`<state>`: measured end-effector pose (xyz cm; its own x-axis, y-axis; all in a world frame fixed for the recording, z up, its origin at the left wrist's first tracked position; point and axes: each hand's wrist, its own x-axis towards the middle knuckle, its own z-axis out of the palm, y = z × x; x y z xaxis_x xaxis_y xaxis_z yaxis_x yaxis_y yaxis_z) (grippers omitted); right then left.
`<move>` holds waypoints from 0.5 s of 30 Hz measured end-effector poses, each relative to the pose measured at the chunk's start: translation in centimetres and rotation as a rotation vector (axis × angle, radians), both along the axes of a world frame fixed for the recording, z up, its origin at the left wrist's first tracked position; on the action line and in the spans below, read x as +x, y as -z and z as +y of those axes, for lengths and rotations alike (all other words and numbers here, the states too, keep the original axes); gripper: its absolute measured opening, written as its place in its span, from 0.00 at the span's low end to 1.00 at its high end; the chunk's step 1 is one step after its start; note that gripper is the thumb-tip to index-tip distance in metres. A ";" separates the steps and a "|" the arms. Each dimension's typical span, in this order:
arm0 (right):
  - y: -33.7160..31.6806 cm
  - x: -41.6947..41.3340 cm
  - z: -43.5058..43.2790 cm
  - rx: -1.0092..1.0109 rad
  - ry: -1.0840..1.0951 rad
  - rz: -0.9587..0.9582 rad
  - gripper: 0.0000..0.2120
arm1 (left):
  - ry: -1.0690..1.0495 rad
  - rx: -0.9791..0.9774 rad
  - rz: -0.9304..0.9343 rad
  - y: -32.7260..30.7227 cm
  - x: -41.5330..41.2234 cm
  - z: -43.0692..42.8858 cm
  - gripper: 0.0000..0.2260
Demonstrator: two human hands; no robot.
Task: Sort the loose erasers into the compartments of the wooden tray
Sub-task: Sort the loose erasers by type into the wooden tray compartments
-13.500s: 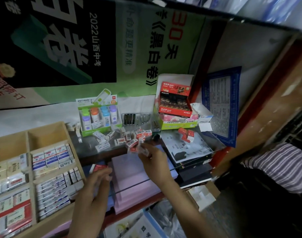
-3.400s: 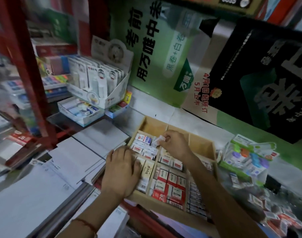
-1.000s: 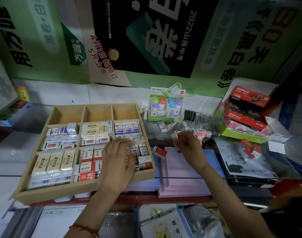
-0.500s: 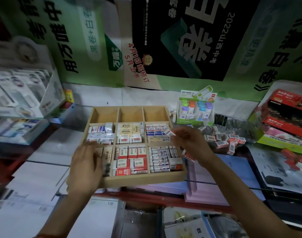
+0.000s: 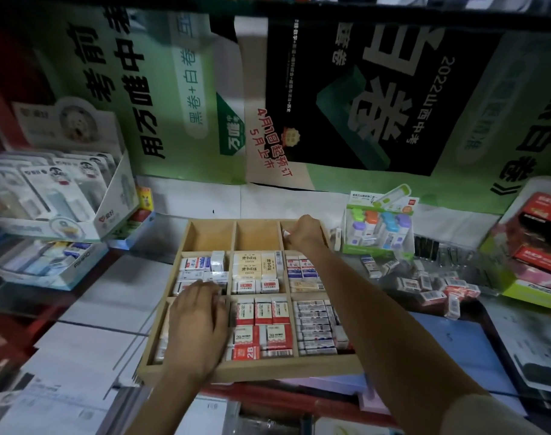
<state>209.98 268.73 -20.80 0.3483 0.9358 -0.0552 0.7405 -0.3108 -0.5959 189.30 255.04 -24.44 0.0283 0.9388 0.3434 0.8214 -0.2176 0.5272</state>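
Head view gives us only a sliver of the eraser (image 5: 286,236), peeping from our right hand (image 5: 305,235). Its curled fingers seem to pinch it over the compartment at the wooden tray's (image 5: 255,368) 1 o'clock corner. We should set it flat against the wall before letting go. Our left hand (image 5: 198,321) lies flat, fingers straight, steadying the tray at 7 o'clock. More loose erasers (image 5: 434,287) wait at 3 o'clock.

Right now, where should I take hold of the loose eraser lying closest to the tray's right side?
Pinch the loose eraser across its two long sides, coming down from above. It lies flat, apart from the pile, so both sides are free; the wooden tray likely blocks a reach from its left.
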 end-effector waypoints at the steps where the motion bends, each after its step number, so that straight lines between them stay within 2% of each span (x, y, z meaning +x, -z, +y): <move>1: 0.1 -0.3 0.2 -0.016 0.002 -0.003 0.06 | -0.002 -0.009 -0.006 0.0 0.0 0.0 0.15; 2: 0.2 -0.5 0.4 -0.036 0.002 0.007 0.06 | -0.006 -0.012 -0.018 0.0 0.0 0.0 0.15; 4: 0.3 -0.4 0.6 -0.050 -0.015 0.029 0.13 | -0.008 -0.014 -0.040 -0.1 -0.1 -0.1 0.15; 6: -0.1 0.5 0.3 -0.010 -0.058 0.087 0.11 | 0.003 -0.017 -0.043 -0.1 -0.1 -0.1 0.15; 11: -1.3 7.0 -5.3 0.410 -0.072 0.322 0.10 | -0.029 -0.030 -0.106 -0.5 0.0 -0.6 0.11; 13: -0.8 10.9 -9.4 0.457 0.013 0.316 0.09 | -0.042 -0.032 -0.125 -0.6 -0.1 -0.8 0.13; 15: 0.3 15.4 -14.3 0.446 0.216 0.289 0.10 | -0.060 -0.040 -0.150 -0.8 -0.1 -1.1 0.16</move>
<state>225.36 254.39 -21.06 0.5638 0.7996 0.2070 0.4757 -0.1095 -0.8728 189.15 253.99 -23.64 -0.0772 0.9501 0.3021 0.7438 -0.1469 0.6520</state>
